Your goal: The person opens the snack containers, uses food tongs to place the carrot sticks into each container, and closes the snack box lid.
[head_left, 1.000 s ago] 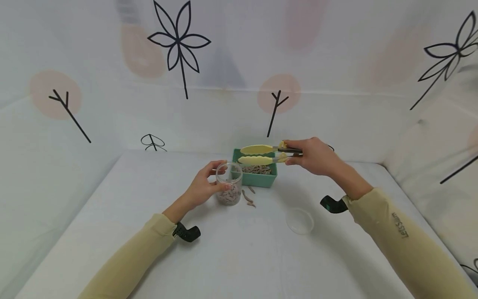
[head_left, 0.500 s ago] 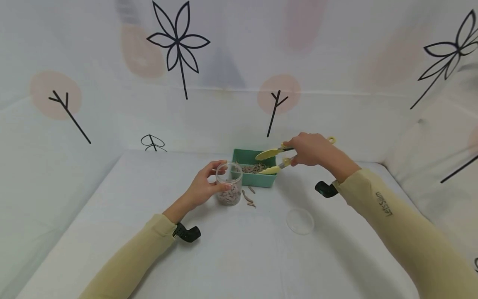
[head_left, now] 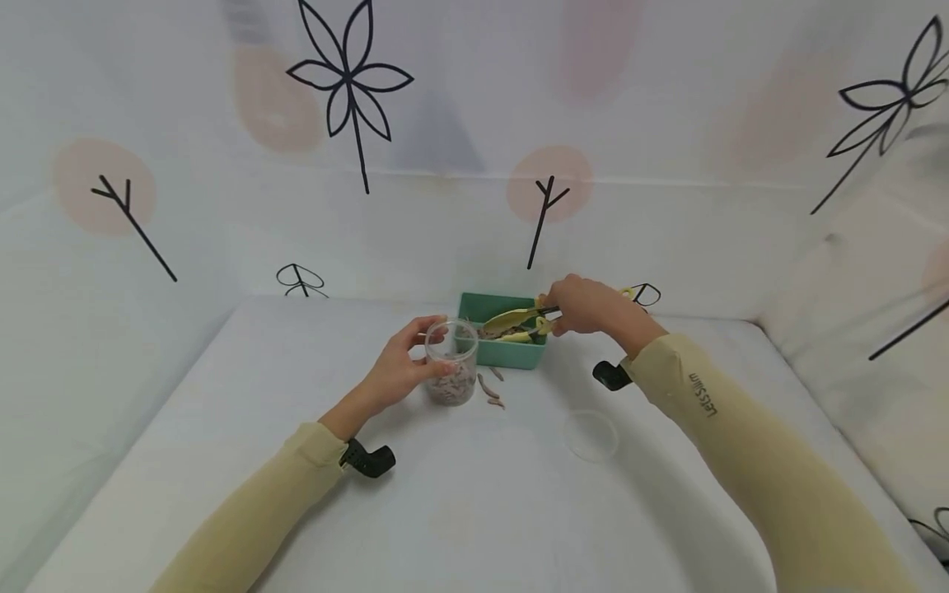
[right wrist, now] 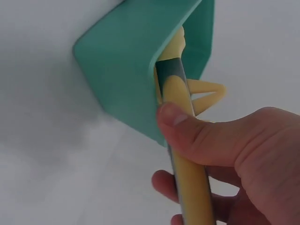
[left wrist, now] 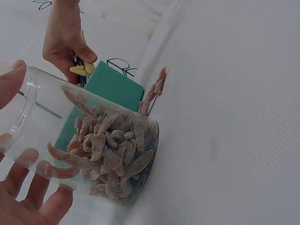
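Observation:
My left hand (head_left: 398, 368) grips a clear plastic jar (head_left: 451, 375) round its side, and the jar stands upright on the table. Small brownish dried strips (left wrist: 110, 150) fill its lower part, seen closely in the left wrist view. My right hand (head_left: 586, 306) holds yellow-tipped tongs (right wrist: 183, 154) by their arms. The tong heads (head_left: 507, 321) are down inside a green rectangular box (head_left: 511, 355), among more strips. Whether the tongs pinch any strip is hidden by the box wall in the right wrist view.
A few loose strips (head_left: 489, 387) lie on the white table (head_left: 460, 511) beside the jar and in front of the box. A round clear lid (head_left: 591, 436) lies flat nearer me, to the right. A patterned white cloth wall (head_left: 430, 239) rises behind the box.
The right hand has moved left and lowered the tongs from above the green box into it. The left hand keeps holding the jar in place.

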Available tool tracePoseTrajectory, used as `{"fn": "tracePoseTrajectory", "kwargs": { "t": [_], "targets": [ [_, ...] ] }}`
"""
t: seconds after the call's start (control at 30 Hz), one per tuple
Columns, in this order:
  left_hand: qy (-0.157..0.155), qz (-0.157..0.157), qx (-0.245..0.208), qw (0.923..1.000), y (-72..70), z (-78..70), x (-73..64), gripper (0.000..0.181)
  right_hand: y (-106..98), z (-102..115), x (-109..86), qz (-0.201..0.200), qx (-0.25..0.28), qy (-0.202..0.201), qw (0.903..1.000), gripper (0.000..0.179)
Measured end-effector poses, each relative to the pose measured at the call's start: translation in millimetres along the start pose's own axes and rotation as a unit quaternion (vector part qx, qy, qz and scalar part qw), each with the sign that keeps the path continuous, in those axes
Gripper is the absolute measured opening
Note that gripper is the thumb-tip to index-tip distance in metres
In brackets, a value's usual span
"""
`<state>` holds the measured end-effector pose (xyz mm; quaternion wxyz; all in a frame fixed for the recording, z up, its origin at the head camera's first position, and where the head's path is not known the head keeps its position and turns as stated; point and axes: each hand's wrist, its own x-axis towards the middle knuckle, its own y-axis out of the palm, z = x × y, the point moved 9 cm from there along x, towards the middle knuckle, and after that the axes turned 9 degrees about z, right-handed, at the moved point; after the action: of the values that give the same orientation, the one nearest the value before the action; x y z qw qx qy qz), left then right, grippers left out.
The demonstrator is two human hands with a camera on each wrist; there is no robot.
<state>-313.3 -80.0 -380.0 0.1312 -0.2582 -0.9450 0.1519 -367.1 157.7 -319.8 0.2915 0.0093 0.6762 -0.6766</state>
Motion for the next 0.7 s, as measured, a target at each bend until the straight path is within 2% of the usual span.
{"fn": "tracePoseTrajectory", "kwargs": {
  "t": [0.3, 0.47, 0.7],
  "targets": [
    [0.001, -0.002, 0.003, 1.0, -0.4, -0.8, -1.3, 0.071, 6.0, -3.1, 2.2, -0.032, 0.019, -0.031, 0.9988, 0.048],
    [0.001, -0.001, 0.0, 1.0, -0.1, -1.7, -1.4, 0.07, 8.2, -3.6, -0.7, -0.052, 0.015, -0.03, 0.9981, 0.046],
    [0.002, 0.0, -0.004, 1.0, 1.0, -1.4, 0.6, 0.07, 7.1, -16.1, -4.3, -0.093, 0.021, -0.029, 0.995, 0.047]
  ]
}}
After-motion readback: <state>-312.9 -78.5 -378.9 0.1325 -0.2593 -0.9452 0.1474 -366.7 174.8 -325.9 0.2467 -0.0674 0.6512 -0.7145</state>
